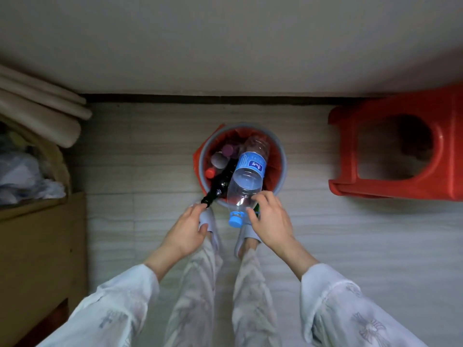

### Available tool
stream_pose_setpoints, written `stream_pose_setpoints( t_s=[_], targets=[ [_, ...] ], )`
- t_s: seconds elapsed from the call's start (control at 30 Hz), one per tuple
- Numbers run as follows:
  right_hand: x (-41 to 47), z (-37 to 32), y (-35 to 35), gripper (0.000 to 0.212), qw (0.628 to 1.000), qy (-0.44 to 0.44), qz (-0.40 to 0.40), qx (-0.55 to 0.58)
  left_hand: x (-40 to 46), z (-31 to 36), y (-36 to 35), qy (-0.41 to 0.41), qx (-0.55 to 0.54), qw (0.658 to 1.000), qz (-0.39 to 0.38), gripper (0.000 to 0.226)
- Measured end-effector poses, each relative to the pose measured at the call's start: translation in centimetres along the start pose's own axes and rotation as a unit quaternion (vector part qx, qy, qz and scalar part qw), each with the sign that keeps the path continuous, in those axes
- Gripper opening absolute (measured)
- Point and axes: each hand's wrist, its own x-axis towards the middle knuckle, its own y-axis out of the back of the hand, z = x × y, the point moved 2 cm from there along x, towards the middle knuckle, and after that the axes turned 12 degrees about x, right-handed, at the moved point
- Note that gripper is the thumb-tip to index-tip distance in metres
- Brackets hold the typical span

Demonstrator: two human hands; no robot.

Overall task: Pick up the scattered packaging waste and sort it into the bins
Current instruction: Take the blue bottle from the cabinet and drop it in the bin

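A grey round bin [282, 169] with a red liner stands on the floor in front of my feet, holding several bottles and caps. A large clear plastic bottle [246, 184] with a blue label and blue cap lies across the top of the pile, its neck sticking out over the near rim. My right hand [270, 219] is at that neck with its fingers spread, the fingertips touching the bottle's shoulder. A dark glass bottle [220, 186] leans out of the bin on the left. My left hand [186, 231] is open, with its fingertips at the dark bottle's neck.
A red plastic stool [395, 146] lies on its side at the right. A cardboard box [42, 246] stands at the left, with plastic bags and rolled mats above it. The wall runs close behind the bin. My slippered feet are just below the bin.
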Motion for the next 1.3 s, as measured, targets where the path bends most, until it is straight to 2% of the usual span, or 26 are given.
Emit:
stream_pose_setpoints(
  t_s=[0.07,0.13,0.2,0.27,0.37,0.43,0.5,0.6,0.67,0.87,1.03,1.17,1.23,1.3],
  targets=[
    [0.8,0.5,0.8,0.030,0.998,-0.005,0.059,0.018,1.0,-0.1,0.2,0.019,-0.017,1.000,0.018,0.054],
    [2.5,1.8,1.4,0.030,0.994,-0.032,0.085,0.059,2.7,-0.3,0.5,0.040,-0.012,0.998,0.046,0.055],
    [4.8,3.8,1.7,0.035,0.984,-0.090,0.100,0.120,4.9,-0.5,0.9,0.044,0.003,0.997,0.066,0.055],
    [7.4,6.1,1.8,0.040,0.957,-0.171,0.118,0.202,7.3,-0.1,1.3,0.040,-0.019,0.996,0.079,0.053],
    [10.8,9.1,1.2,0.050,0.905,-0.284,0.115,0.294,11.1,0.5,1.7,0.095,-0.150,0.981,0.083,0.051],
    [12.2,10.6,0.2,0.054,0.882,-0.325,0.100,0.326,13.3,0.6,1.3,0.141,-0.263,0.951,0.084,0.044],
    [13.2,11.7,-1.0,0.046,0.864,-0.349,0.096,0.349,15.0,0.4,0.8,0.175,-0.354,0.915,0.080,0.033],
    [14.0,12.4,-2.1,0.017,0.851,-0.348,0.128,0.371,16.6,0.1,0.1,0.214,-0.406,0.886,0.064,0.027],
    [14.2,12.4,-2.1,0.011,0.838,-0.350,0.141,0.395,17.0,0.0,0.2,0.221,-0.424,0.877,0.053,0.027],
    [14.7,12.1,-0.5,0.008,0.816,-0.375,0.135,0.419,17.8,-0.6,1.4,0.242,-0.489,0.837,0.035,0.025],
    [16.9,11.1,1.9,0.009,0.781,-0.352,0.107,0.504,20.1,0.1,4.3,0.213,-0.484,0.848,0.042,0.027],
    [19.2,9.8,4.0,0.014,0.780,-0.312,0.103,0.533,21.7,0.2,6.3,0.173,-0.502,0.846,0.048,0.032],
    [19.9,9.1,5.2,0.016,0.790,-0.284,0.097,0.535,21.8,0.1,6.6,0.161,-0.522,0.836,0.052,0.038],
    [19.9,8.1,6.5,0.018,0.802,-0.254,0.075,0.535,21.4,0.6,6.7,0.148,-0.521,0.839,0.042,0.041]
  ],
)
